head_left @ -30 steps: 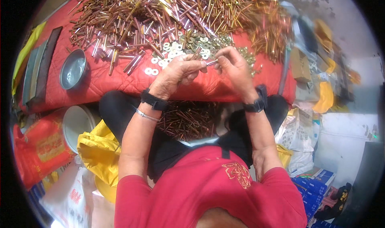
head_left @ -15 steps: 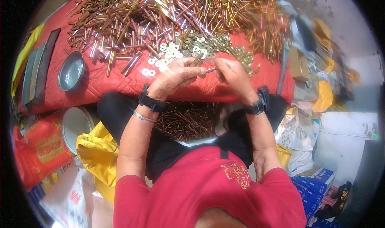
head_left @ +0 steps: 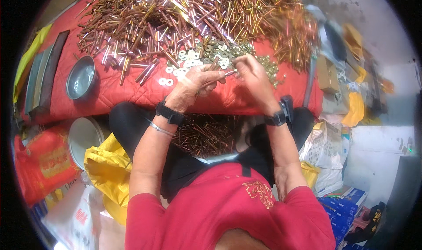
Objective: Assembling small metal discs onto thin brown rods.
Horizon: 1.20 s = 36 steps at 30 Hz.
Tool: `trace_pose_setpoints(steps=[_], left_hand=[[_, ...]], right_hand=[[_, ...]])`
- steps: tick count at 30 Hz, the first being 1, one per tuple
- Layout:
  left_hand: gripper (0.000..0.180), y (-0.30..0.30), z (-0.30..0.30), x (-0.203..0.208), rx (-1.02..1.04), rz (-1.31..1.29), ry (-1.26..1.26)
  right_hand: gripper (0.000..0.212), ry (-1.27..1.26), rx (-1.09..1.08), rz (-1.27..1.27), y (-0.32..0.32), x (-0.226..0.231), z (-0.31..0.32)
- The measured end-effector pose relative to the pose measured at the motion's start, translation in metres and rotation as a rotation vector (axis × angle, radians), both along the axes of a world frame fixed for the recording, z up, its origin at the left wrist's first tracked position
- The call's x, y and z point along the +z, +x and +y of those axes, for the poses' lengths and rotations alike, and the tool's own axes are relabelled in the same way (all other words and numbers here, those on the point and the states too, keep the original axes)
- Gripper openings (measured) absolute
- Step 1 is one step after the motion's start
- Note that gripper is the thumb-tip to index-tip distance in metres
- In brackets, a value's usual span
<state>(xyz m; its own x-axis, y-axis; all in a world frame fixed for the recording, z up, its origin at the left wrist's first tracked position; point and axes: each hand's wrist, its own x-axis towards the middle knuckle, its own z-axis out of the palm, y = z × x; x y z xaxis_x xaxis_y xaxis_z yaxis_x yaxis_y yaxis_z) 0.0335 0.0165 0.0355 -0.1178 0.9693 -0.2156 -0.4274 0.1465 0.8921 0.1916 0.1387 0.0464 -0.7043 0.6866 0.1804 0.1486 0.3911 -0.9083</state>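
My left hand [head_left: 198,83] is closed round a few copper-coloured anchor bolts [head_left: 214,67], and one of them sticks out between thumb and forefinger toward the right. At that bolt's shiny end [head_left: 231,72], the curled fingers of my right hand [head_left: 256,77] touch the tip. Slight blur covers these fingers, and any small part between them is hidden. Just beyond both hands lie loose flat washers [head_left: 189,56] and a spread of small brassy nuts [head_left: 269,65]. A large heap of copper-coloured bolts [head_left: 145,19] covers the far side of the red quilted cloth [head_left: 132,94].
A metal bowl [head_left: 81,77] sits on the cloth at left, beside dark flat strips [head_left: 46,74]. Below the cloth's near edge, between my legs, more bolts [head_left: 204,135] are piled. Yellow sacking [head_left: 107,160] lies at left, blue boxes [head_left: 345,206] at lower right.
My right hand has shifted slightly, its forefinger lifting and its wrist turning at the bolt's tip. My left hand keeps its hold, and the view has moved a little.
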Motion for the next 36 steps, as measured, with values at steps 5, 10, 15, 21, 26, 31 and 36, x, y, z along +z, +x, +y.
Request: trace_pose_setpoints(steps=[5, 10, 15, 21, 26, 31, 36], left_hand=[[0.018, 0.001, -0.002, 0.000, -0.059, -0.043, -0.031], [0.019, -0.002, -0.002, -0.001, -0.035, -0.077, 0.003], [0.018, -0.001, -0.002, -0.001, -0.041, -0.122, -0.022], [0.018, 0.000, -0.002, 0.000, -0.044, -0.082, -0.019], [0.017, -0.001, -0.001, 0.000, -0.048, -0.140, -0.019], [0.017, 0.000, -0.002, 0.001, -0.063, -0.125, -0.036], [0.018, -0.001, -0.001, -0.001, -0.063, -0.140, -0.009]], right_hand=[[0.023, -0.277, -0.012, -0.057, 0.002, 0.009, 0.002], [0.027, -0.038, 0.000, 0.068, 0.001, -0.001, -0.006], [0.019, -0.198, 0.072, -0.103, 0.010, -0.001, 0.007], [0.022, 0.014, 0.061, 0.033, 0.005, 0.002, -0.001], [0.017, -0.124, 0.019, -0.011, 0.005, 0.010, -0.006], [0.021, -0.152, 0.018, -0.077, 0.009, 0.008, -0.003], [0.020, -0.024, 0.032, 0.116, 0.005, -0.003, -0.009]])
